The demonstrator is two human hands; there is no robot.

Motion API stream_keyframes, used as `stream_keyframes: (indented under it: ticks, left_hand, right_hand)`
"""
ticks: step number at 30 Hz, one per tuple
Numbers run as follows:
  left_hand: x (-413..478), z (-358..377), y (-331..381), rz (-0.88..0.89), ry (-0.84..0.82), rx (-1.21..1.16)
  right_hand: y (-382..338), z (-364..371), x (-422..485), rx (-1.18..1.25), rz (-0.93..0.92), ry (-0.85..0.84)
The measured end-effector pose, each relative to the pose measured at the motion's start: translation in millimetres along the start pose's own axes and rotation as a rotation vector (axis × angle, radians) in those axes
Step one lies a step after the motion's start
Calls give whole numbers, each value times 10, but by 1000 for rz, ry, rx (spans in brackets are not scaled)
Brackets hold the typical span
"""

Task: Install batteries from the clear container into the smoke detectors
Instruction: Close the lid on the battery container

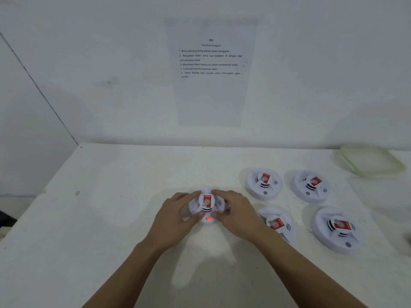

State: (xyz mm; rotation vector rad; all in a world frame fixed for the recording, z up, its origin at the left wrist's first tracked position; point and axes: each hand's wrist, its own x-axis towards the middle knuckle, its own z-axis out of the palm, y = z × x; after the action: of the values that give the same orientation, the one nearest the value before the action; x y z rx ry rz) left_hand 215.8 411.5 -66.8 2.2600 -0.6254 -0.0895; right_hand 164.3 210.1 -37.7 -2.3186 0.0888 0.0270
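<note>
Now both hands cup one round white plastic smoke detector (206,207), its red lamp lit, on the white table (111,196): the left hand (178,216) and right hand (235,213) curl their fingers closed round its rim. Right of that detector lie four matching detectors (264,183), with a clear plastic container (373,161) beyond them. It probably handles light, rigid and smooth, so the rim seems the safest hold.
</note>
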Motion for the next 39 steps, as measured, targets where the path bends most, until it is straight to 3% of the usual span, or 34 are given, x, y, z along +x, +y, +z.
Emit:
stream_keyframes:
  ticks: [6,10,13,19,26,39]
  left_hand:
    - [-24,-42,81,-33,-18,-52]
    - [-45,-168,331,-42,75,-86]
    - [4,-268,692,-53,178,-238]
    - [110,22,1555,8,109,-521]
    - [169,987,2375,36,-56,-515]
    - [387,2521,3591,-161,-37,-562]
  right_hand:
    - [-39,-98,-71,49,-9,-1]
    - [-63,-363,-273,225,-44,162]
    - [-59,-709,-447,440,-45,293]
    - [185,-1480,-829,593,-65,459]
    - [958,-2428,-1357,478,-30,541]
    - [2549,-3811,-1934,231,27,502]
